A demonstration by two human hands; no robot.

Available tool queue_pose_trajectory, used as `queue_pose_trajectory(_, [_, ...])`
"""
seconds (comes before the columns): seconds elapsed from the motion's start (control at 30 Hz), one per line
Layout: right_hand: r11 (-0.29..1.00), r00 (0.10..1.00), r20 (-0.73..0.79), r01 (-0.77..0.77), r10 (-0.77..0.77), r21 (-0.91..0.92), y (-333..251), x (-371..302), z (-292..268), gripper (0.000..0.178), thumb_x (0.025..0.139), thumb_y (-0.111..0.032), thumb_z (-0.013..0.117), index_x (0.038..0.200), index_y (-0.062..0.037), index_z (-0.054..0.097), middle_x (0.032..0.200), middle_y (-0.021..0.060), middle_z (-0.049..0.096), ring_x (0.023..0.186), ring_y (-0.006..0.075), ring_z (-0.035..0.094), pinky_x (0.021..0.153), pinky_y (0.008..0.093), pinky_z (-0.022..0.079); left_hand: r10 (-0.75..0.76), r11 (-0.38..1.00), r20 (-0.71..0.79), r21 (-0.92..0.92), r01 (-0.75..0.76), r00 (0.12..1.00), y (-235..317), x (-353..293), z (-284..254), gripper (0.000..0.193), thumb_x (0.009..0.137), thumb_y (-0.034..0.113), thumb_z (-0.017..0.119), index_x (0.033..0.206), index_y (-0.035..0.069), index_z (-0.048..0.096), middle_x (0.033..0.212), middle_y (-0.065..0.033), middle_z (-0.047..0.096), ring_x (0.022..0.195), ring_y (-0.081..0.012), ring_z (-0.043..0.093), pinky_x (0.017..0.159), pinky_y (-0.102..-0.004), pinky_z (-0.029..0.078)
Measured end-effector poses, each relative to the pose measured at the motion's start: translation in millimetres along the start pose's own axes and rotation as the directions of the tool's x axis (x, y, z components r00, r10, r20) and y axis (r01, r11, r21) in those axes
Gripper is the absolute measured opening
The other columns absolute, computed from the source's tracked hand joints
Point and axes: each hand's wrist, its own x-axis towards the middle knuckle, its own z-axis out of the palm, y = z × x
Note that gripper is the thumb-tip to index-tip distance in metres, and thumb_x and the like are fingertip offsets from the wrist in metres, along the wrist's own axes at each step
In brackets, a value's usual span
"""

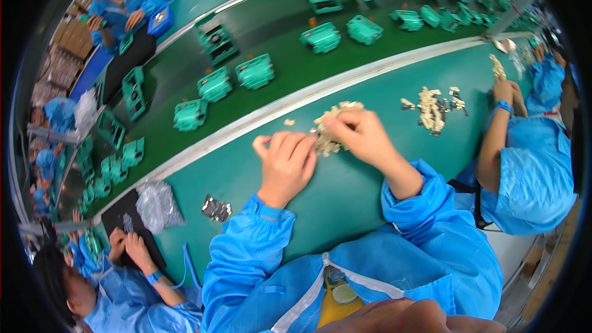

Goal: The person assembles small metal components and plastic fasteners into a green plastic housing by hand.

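A heap of small cream-coloured parts (330, 146) lies on the green bench, with both my hands at its near side. My left hand (282, 169) is closed, its fingers curled and pressed together by the heap's left edge; anything within them is hidden. Thumb and index finger of my right hand (365, 139) pinch together over the heap, and what they hold is too small to make out. One loose cream part (289, 122) sits apart, beyond my left hand. A small pile of black and shiny parts (216, 208) rests left of my left forearm.
Beyond a pale rail (302, 97) runs a green conveyor carrying several teal plastic housings (254, 71). Cream and dark parts (432, 110) are spread to the right. A clear plastic bag (159, 205) stands left. Co-workers in blue sit at both sides and across the conveyor.
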Motion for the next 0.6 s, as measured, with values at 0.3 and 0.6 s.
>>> queue_pose_trajectory(0.3, [0.878, 0.934, 0.222, -0.342, 0.279, 0.334, 8, 2, -17, 0.037, 0.093, -0.034, 0.073, 0.077, -0.0009, 0.066, 0.065, 0.0000, 0.057, 0.061, 0.0064, 0.049, 0.052, 0.0267, 0.038, 0.080, 0.992, -0.005, 0.097, -0.079, 0.997, 20, 14, 13, 0.029, 0.072, 0.004, 0.078, 0.099, 0.014, 0.072, 0.096, 0.0021, 0.065, 0.092, -0.0189, 0.061, 0.090, -0.0422, 0.031])
queue_pose_trajectory(0.6, [0.820, 0.867, 0.361, -0.464, 0.343, 0.335, 12, 2, -28, 0.028, 0.091, -0.027, 0.072, 0.083, 0.0004, 0.070, 0.065, 0.0034, 0.060, 0.055, 0.0084, 0.052, 0.048, 0.0266, 0.039, 0.080, 0.987, 0.011, 0.138, -0.081, 0.997, 28, 22, 16, 0.028, 0.074, 0.005, 0.079, 0.099, 0.013, 0.072, 0.095, 0.0013, 0.064, 0.092, -0.0197, 0.060, 0.091, -0.0422, 0.030])
